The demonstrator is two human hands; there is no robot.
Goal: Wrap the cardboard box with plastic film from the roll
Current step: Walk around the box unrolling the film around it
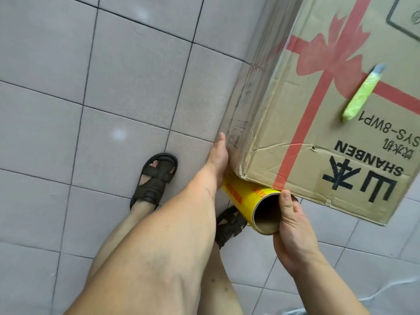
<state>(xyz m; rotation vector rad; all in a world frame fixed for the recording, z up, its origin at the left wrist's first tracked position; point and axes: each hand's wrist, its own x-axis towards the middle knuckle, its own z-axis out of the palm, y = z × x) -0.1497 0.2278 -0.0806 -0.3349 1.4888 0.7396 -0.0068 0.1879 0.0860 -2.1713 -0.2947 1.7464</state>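
big cardboard box (318, 123) standing on the tile floor (91, 87), film (256, 76) already stretched over its left side. yellow roll (247, 201) tucked under the near corner. right hand (293, 228) gripping the roll's open end, thumb on the rim. left hand (219, 155) flat, fingers straight, against the filmed side. green cutter (361, 94) lying on top. sandals (154, 180) below.

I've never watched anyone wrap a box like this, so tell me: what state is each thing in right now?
Cardboard box: closed, film already covering its left side.
Film roll: lying level against the box's lower corner, hollow end facing the camera.
Left hand: flat against the box's side.
Right hand: gripping the roll's open end.
Green utility knife: resting on top of the box, untouched.
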